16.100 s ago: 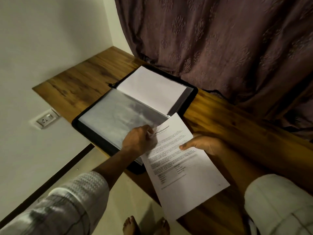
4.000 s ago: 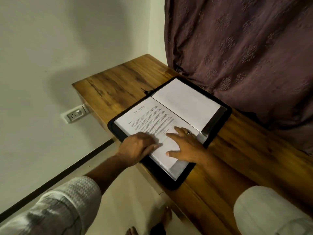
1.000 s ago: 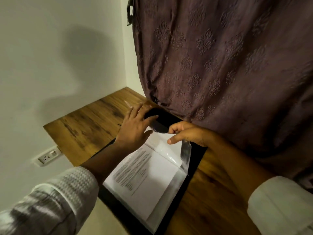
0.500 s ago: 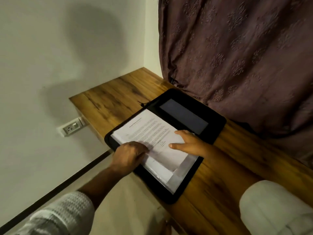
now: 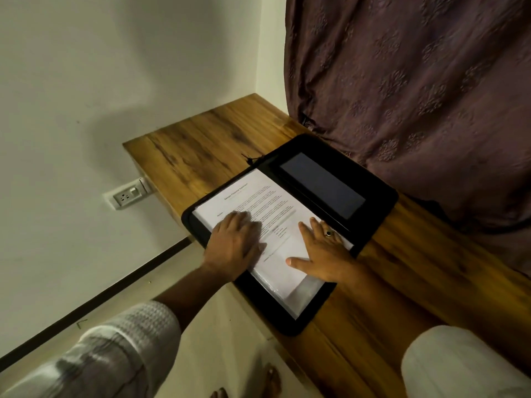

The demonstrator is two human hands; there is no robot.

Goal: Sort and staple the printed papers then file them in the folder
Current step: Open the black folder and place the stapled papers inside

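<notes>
A black folder (image 5: 373, 193) lies open on the wooden desk (image 5: 201, 150). Its near half holds clear sleeves with a printed paper (image 5: 258, 202) on top, text facing up. Its far half shows a dark inner cover with a grey pocket (image 5: 321, 185). My left hand (image 5: 232, 245) lies flat, palm down, on the left part of the printed page. My right hand (image 5: 321, 254), wearing a ring, rests flat with fingers spread on the page's right side. Neither hand grips anything.
A dark patterned curtain (image 5: 416, 96) hangs behind the desk and touches the folder's far edge. A white wall with a power socket (image 5: 129, 195) is to the left. The desk's front edge runs below the folder; bare feet (image 5: 247, 389) show on the floor.
The sleeves have been turned onto the near side, uncovering the dark inner cover. Both hands have moved from pinching and flipping the sleeves to pressing flat on the printed page.
</notes>
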